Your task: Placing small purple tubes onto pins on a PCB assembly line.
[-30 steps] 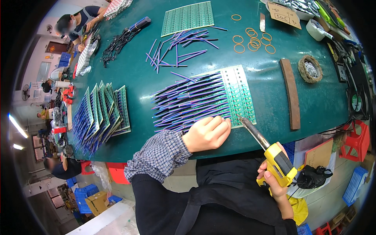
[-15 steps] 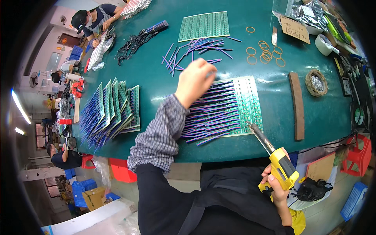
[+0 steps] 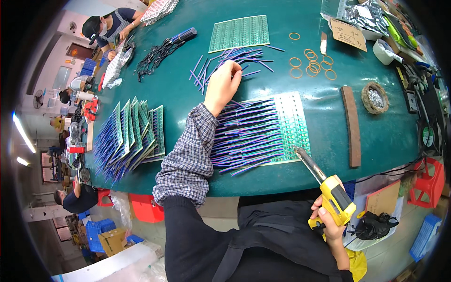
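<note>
Green table crowded — stack of wired boards at left, orange rings far right, brown bar right of central circuit board. Left hand at loose wires, fingers drawn close — cannot tell whether gripping one; checked sleeve blocks left ends of attached wires. Right hand wrapped round yellow soldering iron, tip at board's near part.
</note>
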A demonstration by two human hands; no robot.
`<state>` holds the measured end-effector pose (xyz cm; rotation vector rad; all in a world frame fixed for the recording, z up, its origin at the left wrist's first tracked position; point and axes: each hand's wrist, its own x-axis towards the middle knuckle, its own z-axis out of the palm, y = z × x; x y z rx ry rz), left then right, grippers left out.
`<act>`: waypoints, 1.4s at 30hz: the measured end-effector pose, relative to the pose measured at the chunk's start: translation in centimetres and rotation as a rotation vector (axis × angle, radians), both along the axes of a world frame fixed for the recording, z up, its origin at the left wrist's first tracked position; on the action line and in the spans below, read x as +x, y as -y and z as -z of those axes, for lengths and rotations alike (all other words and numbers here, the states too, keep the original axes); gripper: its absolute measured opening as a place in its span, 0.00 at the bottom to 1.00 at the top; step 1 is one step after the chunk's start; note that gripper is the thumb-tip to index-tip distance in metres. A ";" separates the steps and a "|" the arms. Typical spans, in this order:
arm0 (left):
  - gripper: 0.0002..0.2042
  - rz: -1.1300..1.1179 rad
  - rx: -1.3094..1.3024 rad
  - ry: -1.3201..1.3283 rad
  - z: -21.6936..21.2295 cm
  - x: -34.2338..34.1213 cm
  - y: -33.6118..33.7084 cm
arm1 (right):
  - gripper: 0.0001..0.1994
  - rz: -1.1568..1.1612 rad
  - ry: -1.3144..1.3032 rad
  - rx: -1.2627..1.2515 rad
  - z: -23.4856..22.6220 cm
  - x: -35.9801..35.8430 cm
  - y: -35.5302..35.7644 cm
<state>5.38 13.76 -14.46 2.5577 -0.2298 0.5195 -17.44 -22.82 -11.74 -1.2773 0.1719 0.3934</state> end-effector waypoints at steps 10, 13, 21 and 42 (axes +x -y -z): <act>0.08 0.458 0.076 -0.211 -3.5 -1.5 -2.2 | 0.30 0.024 0.062 0.067 1.1 0.4 0.4; 0.07 0.500 0.052 -0.303 -4.8 -3.4 -3.1 | 0.35 -0.002 0.034 0.072 1.1 0.5 0.3; 0.06 0.391 -0.196 -0.095 -2.1 -4.2 -2.2 | 0.10 -0.324 -0.030 0.056 1.0 1.3 3.1; 0.07 0.557 0.076 0.251 -0.3 -13.7 9.4 | 0.14 -0.162 -0.283 -0.164 1.4 1.4 3.4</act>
